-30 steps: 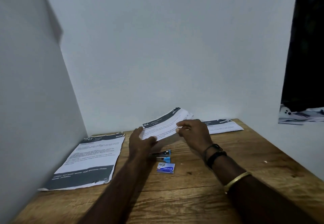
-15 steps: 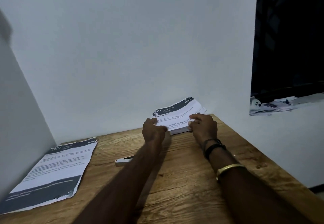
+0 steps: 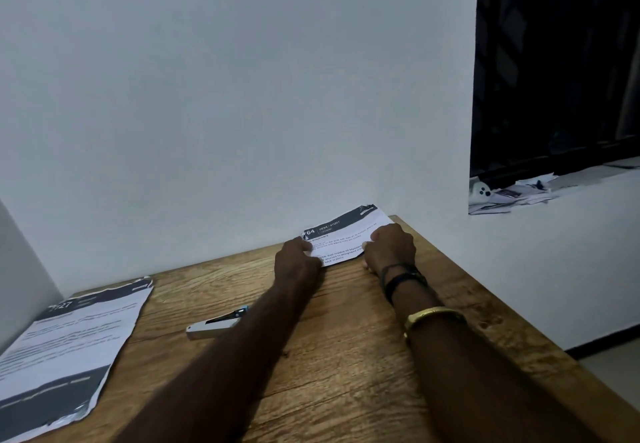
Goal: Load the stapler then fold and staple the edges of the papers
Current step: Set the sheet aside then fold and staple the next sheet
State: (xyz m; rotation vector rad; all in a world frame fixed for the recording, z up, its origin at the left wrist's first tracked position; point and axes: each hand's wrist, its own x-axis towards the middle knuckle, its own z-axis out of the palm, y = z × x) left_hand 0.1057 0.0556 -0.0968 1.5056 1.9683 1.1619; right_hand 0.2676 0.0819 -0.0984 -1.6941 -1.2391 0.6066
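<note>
A printed paper [image 3: 346,231] with a dark header band lies at the table's far right corner, against the wall. My left hand [image 3: 298,259] holds its left edge with curled fingers. Over the paper's right side my right hand [image 3: 391,248] is curled, pinching that edge down on the wood. The near part of the sheet is hidden behind both hands. A white and blue stapler [image 3: 216,323] lies on the table left of my left forearm, apart from both hands. A second printed paper [image 3: 69,338] lies flat at the table's left side.
The wooden table [image 3: 346,356] meets white walls at the back and left. Its right edge runs diagonally past my right arm. Loose papers and a small white object [image 3: 502,196] sit on a ledge at the right under a dark window.
Both hands have carried the printed paper from the table's middle to the far right corner and lowered it onto the wood. The view has swung right; the staple box is out of sight.
</note>
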